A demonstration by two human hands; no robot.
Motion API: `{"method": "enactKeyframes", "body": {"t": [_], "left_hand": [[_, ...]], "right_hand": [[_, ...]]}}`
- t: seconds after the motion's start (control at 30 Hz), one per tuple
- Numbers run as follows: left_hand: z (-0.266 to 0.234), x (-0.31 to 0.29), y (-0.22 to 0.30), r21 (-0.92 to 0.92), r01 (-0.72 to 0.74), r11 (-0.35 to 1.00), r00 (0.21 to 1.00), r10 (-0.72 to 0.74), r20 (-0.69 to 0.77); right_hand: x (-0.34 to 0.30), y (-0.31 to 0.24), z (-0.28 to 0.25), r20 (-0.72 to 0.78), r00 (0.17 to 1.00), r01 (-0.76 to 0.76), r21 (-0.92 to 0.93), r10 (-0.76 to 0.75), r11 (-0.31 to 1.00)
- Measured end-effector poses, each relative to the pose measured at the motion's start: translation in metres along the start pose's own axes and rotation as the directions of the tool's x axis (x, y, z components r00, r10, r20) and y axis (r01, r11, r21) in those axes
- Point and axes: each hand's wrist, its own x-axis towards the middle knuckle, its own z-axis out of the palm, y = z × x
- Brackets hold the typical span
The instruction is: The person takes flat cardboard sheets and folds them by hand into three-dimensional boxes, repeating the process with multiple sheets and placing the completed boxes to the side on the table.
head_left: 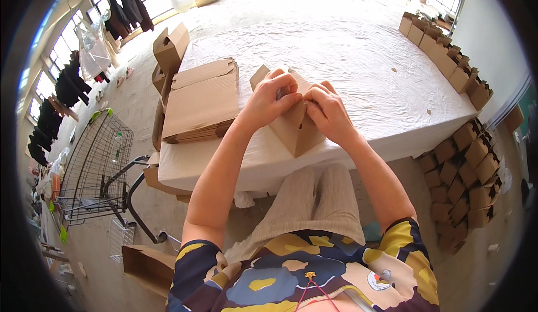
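Head view: left hand (273, 100) and right hand (327, 112), fingers curled, pinch the top flaps of a cardboard box (295, 133).

Brown cardboard box (295, 128), seemingly half-folded, stands at table edge.

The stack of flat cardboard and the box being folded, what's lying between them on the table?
Nothing: in the head view only bare white table cover separates the flat cardboard stack from the box gripped by the left hand and right hand.

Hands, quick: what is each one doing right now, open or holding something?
Left hand: closed, fingers pinching the top flaps of the cardboard box.
Right hand: closed on the same cardboard box, gripping its top edge.
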Motion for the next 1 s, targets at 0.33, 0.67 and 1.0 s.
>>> {"method": "enactKeyframes", "body": {"t": [0.33,0.67,1.0], "left_hand": [[0.012,0.002,-0.022,0.234,-0.220,0.947,0.975,0.215,0.048],[0.007,-0.022,-0.032,0.207,-0.269,0.941,0.940,0.303,-0.157],[0.006,-0.029,-0.037,0.025,-0.133,0.991,0.903,0.132,-0.408]], "right_hand": [[0.001,-0.001,0.003,-0.053,0.998,0.014,0.038,-0.012,0.999],[0.003,-0.005,0.009,-0.108,0.991,-0.060,0.133,0.075,0.989],[0.002,0.002,0.003,-0.144,0.989,-0.051,-0.144,0.031,0.988]]}}
